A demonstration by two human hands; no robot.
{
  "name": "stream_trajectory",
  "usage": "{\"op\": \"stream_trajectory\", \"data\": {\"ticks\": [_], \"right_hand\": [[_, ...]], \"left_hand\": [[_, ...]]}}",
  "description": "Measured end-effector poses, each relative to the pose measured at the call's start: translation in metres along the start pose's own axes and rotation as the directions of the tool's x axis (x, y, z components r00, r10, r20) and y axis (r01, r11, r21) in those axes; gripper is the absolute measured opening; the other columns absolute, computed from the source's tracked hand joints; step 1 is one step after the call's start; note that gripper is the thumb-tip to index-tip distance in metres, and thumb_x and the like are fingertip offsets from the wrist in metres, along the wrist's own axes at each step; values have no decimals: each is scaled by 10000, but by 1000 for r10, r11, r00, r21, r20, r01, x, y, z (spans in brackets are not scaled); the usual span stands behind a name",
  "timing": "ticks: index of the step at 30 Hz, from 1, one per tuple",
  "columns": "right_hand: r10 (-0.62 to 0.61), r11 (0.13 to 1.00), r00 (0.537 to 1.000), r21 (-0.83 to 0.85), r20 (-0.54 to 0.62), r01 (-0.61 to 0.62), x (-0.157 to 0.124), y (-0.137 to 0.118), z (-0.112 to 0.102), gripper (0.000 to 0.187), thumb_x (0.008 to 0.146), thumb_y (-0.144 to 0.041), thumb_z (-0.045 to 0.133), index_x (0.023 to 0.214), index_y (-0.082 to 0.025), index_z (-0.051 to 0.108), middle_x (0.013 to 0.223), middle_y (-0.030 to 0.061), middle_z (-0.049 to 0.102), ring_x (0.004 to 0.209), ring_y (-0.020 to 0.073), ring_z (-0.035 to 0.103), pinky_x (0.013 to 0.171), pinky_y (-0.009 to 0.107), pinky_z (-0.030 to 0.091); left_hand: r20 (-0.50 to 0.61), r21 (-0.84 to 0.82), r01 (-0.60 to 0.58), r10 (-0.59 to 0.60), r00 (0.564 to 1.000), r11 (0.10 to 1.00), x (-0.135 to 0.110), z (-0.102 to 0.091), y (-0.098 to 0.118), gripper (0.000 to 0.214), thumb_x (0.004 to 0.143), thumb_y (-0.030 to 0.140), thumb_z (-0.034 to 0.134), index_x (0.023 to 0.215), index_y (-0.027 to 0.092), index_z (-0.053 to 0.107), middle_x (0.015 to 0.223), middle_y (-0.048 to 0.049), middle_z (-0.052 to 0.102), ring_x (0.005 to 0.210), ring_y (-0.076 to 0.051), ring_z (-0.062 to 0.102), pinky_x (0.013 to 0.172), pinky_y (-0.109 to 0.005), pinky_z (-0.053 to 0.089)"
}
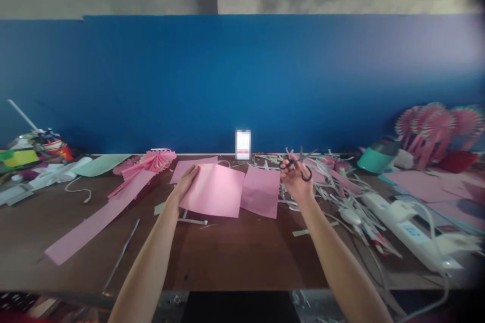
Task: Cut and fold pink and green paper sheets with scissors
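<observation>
Though near strips (326, 181), scissors (302, 156) clear of sheet (214, 191)

Soft, uneven light brightens a pink sheet (214, 192) at center frame, below a pixelated, glowing screen (243, 144); pale haze veils the blue panel (235, 81) at upper right, where the corner falls black, and blur smears both stretched sides.

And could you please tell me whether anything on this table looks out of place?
Yes: pale strips lie in a messy tangle beside the right hand and toward the power strip, scattered rather than stacked.
</observation>
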State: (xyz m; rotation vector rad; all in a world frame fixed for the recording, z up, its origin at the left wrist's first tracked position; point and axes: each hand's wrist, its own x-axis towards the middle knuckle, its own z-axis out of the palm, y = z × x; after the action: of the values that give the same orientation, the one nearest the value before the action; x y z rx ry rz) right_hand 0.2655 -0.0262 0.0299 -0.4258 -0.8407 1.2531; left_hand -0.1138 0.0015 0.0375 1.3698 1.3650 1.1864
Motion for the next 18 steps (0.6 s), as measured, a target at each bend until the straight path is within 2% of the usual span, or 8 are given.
{"op": "stream_trajectory", "data": {"ticks": [3,5,7,9,14,16,18], "right_hand": [[69,993,996,-104,53,-63,1,18,-5,360,742,-418,653,1052,-250,579,1055,49,616,955,179,585,742,277,496],[145,967,986,-224,81,-123,0,33,-4,354,720,-413,690,1002,-230,575,1029,60,629,966,196,585,771,300,485],[193,929,976,-339,99,-150,-2,45,-2,356,685,-430,718,930,-213,577,966,57,636,895,196,597,723,289,482],[277,879,953,-431,119,-202,-5,54,1,389,648,-413,750,936,-213,583,892,32,631,788,172,598,658,264,470],[314,871,941,-432,123,-234,-12,62,7,431,580,-308,807,935,-228,575,701,-32,586,594,116,549,535,218,417],[314,873,943,-425,112,-240,-12,63,9,423,563,-301,815,904,-217,579,681,-30,587,559,112,540,512,221,408],[297,872,951,-428,80,-236,-11,63,10,417,540,-303,823,869,-201,589,692,-18,601,564,119,549,514,230,416]], "left_hand": [[-48,-46,29,-32,998,999,0,17,-4,658,749,633,557,1236,192,533,1357,-105,490,1219,-265,481,944,-315,434],[-23,-109,71,-74,997,991,1,26,-9,659,745,624,573,1251,205,523,1362,-102,487,1208,-263,494,932,-315,446],[23,-190,113,-111,994,975,1,34,-14,657,728,612,603,1250,222,525,1315,-98,533,1149,-263,540,904,-330,467],[52,-250,133,-124,991,959,1,39,-19,646,716,601,624,1242,236,535,1257,-91,578,1092,-261,575,888,-350,475],[43,-262,94,-86,995,960,1,47,-22,561,699,567,657,1128,207,624,1164,-81,635,1080,-271,577,924,-361,444],[19,-287,111,-110,994,951,1,46,-22,521,687,529,687,1099,212,642,1134,-71,653,1078,-275,580,927,-353,441],[60,-377,151,-139,988,914,-1,42,-22,494,703,509,681,1091,205,647,1108,-72,667,1070,-275,589,927,-350,444]]}}
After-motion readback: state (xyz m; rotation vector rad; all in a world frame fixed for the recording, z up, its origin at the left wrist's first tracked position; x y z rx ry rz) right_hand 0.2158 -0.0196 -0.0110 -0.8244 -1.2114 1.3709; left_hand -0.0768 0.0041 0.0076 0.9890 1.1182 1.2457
